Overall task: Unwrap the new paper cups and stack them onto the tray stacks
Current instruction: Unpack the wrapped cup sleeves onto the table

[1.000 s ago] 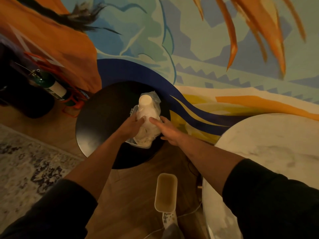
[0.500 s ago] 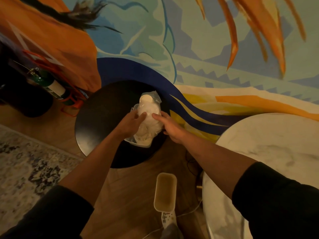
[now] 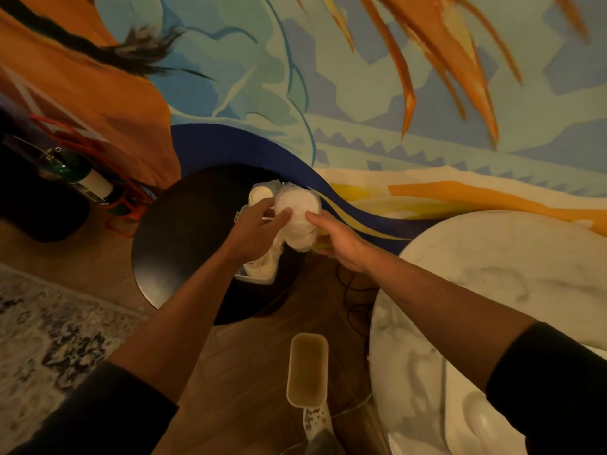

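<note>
- both hands are up on a wrapped stack of paper cups (image 3: pixel 297 221), which is held over the far right edge of the round black table (image 3: pixel 184 231), right by the painted wall (image 3: pixel 361 119)
- left hand (image 3: pixel 254 233) has its fingers curled onto the left side of the stack, pinching at the clear wrap
- right hand (image 3: pixel 340 239) cups the right side, thumb pressed on the front of the wrap
- so neither hand is loose, both are clamped on that same bundle
- another cup stack (image 3: pixel 259 195) pokes up just behind the left fingers, and more crumpled plastic and cups (image 3: pixel 259 269) sit below the left wrist in a clear tray, hard to make out
- white marble table (image 3: pixel 492 284) off to the right, green bottle (image 3: pixel 87 182) on the left, patterned rug (image 3: pixel 49 330) on the floor
</note>
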Available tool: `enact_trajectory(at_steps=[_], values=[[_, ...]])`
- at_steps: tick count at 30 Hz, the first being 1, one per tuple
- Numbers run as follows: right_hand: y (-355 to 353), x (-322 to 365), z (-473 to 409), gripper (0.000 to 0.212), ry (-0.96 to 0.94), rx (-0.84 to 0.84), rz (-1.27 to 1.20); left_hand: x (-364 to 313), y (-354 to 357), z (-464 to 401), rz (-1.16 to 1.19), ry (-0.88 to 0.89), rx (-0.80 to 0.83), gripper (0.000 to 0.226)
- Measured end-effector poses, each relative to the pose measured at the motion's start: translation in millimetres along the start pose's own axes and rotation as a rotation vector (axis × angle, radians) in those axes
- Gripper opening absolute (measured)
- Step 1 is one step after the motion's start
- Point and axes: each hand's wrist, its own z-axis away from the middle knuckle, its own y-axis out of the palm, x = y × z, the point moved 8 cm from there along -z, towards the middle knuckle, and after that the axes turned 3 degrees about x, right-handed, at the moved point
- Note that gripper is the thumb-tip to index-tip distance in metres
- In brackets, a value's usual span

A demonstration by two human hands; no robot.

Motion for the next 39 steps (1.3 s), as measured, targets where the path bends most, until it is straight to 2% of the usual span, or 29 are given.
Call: enact_trajectory(at_steps=[2, 5, 7, 11, 15, 22, 25, 27, 31, 34, 37, 39], values=[[-11.7, -3.7, 13.3, 0.064, 0.01, 0.002, -0.012, -12.1, 10.4, 5.4, 0.011, -0.013, -0.004, 0.05], [-32.7, -8.2, 37.9, 0.043, 0.009, 0.01, -0.04, -35.0, 32.3, 17.0, 0.071, -0.004, 0.015, 0.04], [-50.2, -13.0, 60.3, 0.038, 0.01, -0.008, -0.052, -49.2, 51.2, 25.1, 0.132, 0.008, 0.051, 0.039], [-87.3, -16.3, 116.3, 0.045, -0.021, -0.072, -0.05, -78.2, 95.5, 42.2, 0.214, 0.003, 0.124, 0.042], [-130.6, -25.6, 185.7, 0.051, -0.053, -0.132, -0.073, -122.5, 152.5, 71.7, 0.297, 0.009, 0.204, 0.034], [-198.0, -77.8, 319.4, 0.048, -0.076, -0.22, -0.115, -180.1, 259.2, 132.4, 0.275, 0.031, 0.397, 0.028], [-214.2, -105.1, 367.4, 0.062, -0.092, -0.224, -0.153, -198.3, 302.6, 162.3, 0.236, 0.044, 0.472, 0.03], [-221.6, -121.2, 388.8, 0.068, -0.09, -0.24, -0.162, -202.3, 323.7, 176.0, 0.218, 0.031, 0.518, 0.031], [-238.1, -160.6, 430.5, 0.068, -0.072, -0.275, -0.194, -205.6, 368.0, 204.7, 0.156, -0.011, 0.589, 0.042], [-241.4, -190.6, 453.6, 0.077, -0.048, -0.261, -0.223, -202.4, 397.0, 225.7, 0.082, -0.022, 0.634, 0.039], [-244.2, -225.0, 470.1, 0.072, -0.013, -0.267, -0.257, -192.9, 424.6, 244.4, 0.033, -0.069, 0.696, 0.036], [-245.2, -248.2, 479.2, 0.076, 0.024, -0.27, -0.268, -184.1, 441.0, 254.4, 0.011, -0.104, 0.735, 0.036]])
